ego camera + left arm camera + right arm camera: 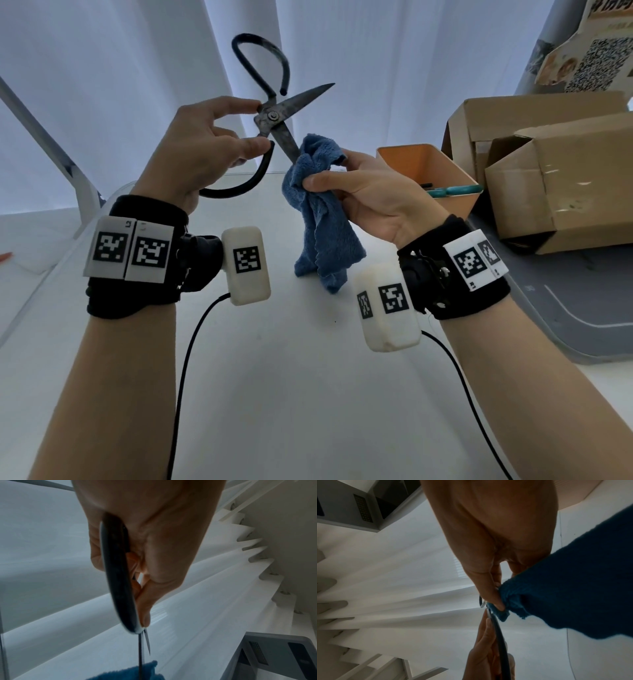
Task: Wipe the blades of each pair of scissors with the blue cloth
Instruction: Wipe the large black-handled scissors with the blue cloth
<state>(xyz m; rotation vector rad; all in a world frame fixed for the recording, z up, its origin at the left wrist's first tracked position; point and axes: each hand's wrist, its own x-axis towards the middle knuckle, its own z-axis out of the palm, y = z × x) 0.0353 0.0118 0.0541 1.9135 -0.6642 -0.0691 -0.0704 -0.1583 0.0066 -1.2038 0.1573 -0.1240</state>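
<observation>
White curtains back a white table. Held above it, a pair of old dark metal scissors with large black loop handles is spread wide: one blade points up and right, the other slants down and right into a crumpled blue fleece cloth. Left hand pinches the scissors at the pivot and lower handle, fingers curled. Right hand pinches the cloth around the lower blade, thumb on top; the cloth's tail hangs to the table. At far right, an orange plastic bin contains teal-handled items, beside brown cardboard boxes. QR-coded paper is illegible.
</observation>
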